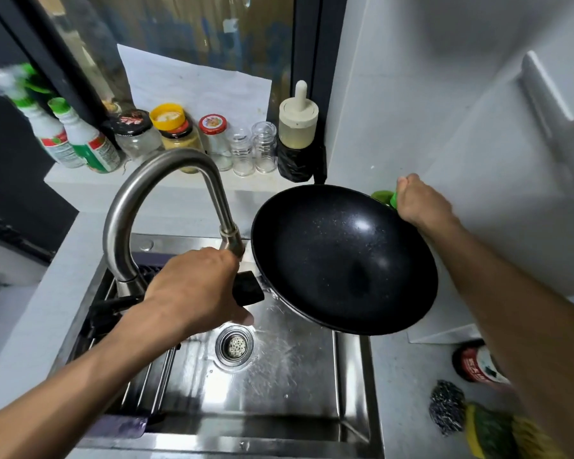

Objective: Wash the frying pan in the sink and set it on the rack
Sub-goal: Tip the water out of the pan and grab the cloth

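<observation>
1. Head view, task item: frying pan (343,258), black, non-stick, held tilted over the right part of the sink (289,422), inner face toward the camera. Its lower-left rim sits at the spout end of the faucet (166,180); water splashes off that rim onto the basin floor near the drain (234,346).
2. Head view, left hand (193,289): fingers curled round the pan's black handle (248,288), just under the faucet head. Firm grip, knuckles up.
3. Head view, right hand (418,202): at the pan's far rim, fingers closed on a green item (383,197). Prob. a sponge or cloth; too hidden to confirm. Whether the hand also touches the rim: cannot tell.
4. Head view, surroundings: rack (136,369) lies in the sink's left part, slatted, partly under the left forearm. Steel scourer (446,407) and yellow-green sponge (497,432) on the counter at right, well apart from the pan. Jars and spray bottles (70,137) on the ledge behind.
5. Step in hand (judgement): rinse/scrub phase. Pan interior looks wet and speckled w/ droplets, no obvious residue.
6. Next move calls for (judgement): rotate pan under the stream to cover the whole surface, drain it, shut off water, then carry it left to the rack. Handle grip must hold, as a wet pan is slippery.
</observation>
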